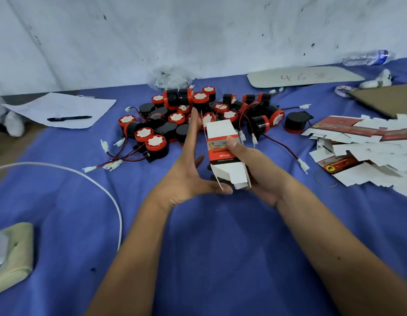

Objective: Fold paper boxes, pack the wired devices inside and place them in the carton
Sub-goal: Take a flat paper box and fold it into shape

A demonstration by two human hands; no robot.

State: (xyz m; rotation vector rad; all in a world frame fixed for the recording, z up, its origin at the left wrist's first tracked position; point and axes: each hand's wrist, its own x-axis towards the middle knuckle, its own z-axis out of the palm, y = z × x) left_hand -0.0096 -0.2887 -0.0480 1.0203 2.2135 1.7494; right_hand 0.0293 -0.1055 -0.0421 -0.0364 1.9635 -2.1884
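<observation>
From the head view, a thin printed paper box (pixel 223 151) is held above the blue worktop (pixel 198 236), its long axis running away from the person, near flaps open and unfolded. The right hand (pixel 250 165) has its grip closed round the box, thumb on the red label; the left hand (pixel 191 163) presses flat-fingered against its left wall, thumb under the near flap. Glossy black-and-red cylindrical wired devices (pixel 198 115) lie heaped just beyond, and flat card blanks (pixel 366 151) lie to the right.
</observation>
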